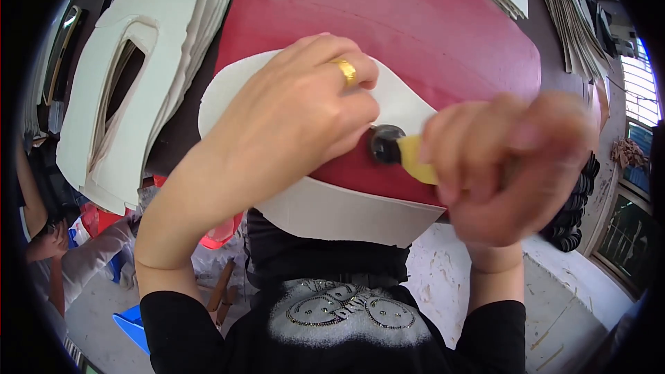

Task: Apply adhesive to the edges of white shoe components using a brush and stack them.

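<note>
one red sheet (415, 21) covers the worktop | one white piece (346, 211) lies on its near edge | two stacks of white pieces: left (131, 83), far right (571, 21) | left hand (291, 118), one gold ring, pressed flat on the piece | right hand (512, 166) clamped on one yellow brush (402, 152), blurred, tip at the piece's edge

The person wore a black long-sleeved top (332, 332), its sleeves pushed up so that both forearms were bare from the cuffs down. Across the chest ran a pale, frosted patch set with rows of small shiny studs forming rounded shapes. A broad gold ring (346, 71) sat on one finger of the left hand (298, 114).
</note>
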`<state>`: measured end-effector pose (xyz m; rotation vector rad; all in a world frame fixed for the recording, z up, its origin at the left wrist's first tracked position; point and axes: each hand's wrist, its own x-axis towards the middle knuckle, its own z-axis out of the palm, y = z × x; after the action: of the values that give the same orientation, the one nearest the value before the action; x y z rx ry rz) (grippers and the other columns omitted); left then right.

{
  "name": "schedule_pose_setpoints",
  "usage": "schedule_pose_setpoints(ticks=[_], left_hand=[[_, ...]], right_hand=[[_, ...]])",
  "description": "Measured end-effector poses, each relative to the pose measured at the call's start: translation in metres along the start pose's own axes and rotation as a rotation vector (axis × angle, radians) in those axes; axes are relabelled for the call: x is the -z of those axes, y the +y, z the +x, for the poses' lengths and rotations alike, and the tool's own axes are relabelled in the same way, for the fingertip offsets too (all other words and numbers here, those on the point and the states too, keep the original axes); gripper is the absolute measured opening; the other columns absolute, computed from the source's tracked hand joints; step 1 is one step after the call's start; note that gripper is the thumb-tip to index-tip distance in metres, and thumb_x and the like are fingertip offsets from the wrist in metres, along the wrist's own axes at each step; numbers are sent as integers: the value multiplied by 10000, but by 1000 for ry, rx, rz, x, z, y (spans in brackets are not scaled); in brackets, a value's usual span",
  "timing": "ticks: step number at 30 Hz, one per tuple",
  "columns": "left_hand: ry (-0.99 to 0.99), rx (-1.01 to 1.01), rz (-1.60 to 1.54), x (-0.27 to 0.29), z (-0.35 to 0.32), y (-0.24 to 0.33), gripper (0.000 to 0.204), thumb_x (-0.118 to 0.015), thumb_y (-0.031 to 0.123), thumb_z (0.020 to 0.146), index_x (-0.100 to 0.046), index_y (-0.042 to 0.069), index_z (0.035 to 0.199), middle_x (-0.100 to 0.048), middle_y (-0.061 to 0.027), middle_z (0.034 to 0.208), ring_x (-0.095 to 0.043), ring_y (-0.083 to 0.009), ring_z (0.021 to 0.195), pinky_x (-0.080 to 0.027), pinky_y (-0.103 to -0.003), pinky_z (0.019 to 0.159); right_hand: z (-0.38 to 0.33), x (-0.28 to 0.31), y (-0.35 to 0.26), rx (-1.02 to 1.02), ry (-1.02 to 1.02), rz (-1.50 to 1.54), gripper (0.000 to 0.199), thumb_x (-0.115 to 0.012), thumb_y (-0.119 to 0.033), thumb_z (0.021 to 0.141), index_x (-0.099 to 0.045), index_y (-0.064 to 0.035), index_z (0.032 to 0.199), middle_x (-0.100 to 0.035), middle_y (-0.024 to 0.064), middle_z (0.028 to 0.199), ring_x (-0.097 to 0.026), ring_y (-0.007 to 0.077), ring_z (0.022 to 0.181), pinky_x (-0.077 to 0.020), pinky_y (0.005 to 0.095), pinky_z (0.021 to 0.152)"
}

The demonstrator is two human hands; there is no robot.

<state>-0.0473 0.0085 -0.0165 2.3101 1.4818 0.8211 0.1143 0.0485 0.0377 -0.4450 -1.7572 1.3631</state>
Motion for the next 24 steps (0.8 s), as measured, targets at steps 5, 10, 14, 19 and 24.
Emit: schedule_pose_setpoints(ticks=[5,10,14,19,24], left_hand=[[144,87,39,0,-1,5,123,-685,-9,712,-596,54,768,-599,-12,987,-578,-225,991,-477,-339,872],[65,80,10,6,-15,-11,119,-682,-14,719,-598,43,781,-605,-18,987,-607,-224,996,-478,-337,894],[64,84,66,12,-5,-7,117,-673,-31,726,-599,31,792,-614,-21,984,-628,-223,1006,-489,-338,886],[252,137,71,-4,-14,-3,77,-653,5,742,-581,11,769,-600,-61,943,-620,-233,923,-498,-333,840],[227,177,-40,-3,-19,-5,97,-672,-2,736,-597,20,794,-616,-32,981,-639,-229,1007,-515,-325,807]], right_hand=[[17,-3,5,-74,54,-18,297,-224,-270,1071,-462,-139,952,-310,-56,511,-314,78,378,-321,258,408],[18,5,5,-194,138,-34,281,-232,-232,1065,-472,-125,965,-324,-45,518,-319,82,388,-317,253,419],[19,4,4,-143,83,19,294,-247,-246,1066,-484,-116,950,-329,-46,522,-322,82,398,-316,250,427],[27,4,5,-29,1,108,318,-273,-269,1067,-504,-102,926,-336,-47,530,-326,80,414,-316,244,440],[36,-14,22,-31,202,13,301,-306,-287,1065,-517,-99,958,-332,-47,531,-305,80,419,-290,244,433]])
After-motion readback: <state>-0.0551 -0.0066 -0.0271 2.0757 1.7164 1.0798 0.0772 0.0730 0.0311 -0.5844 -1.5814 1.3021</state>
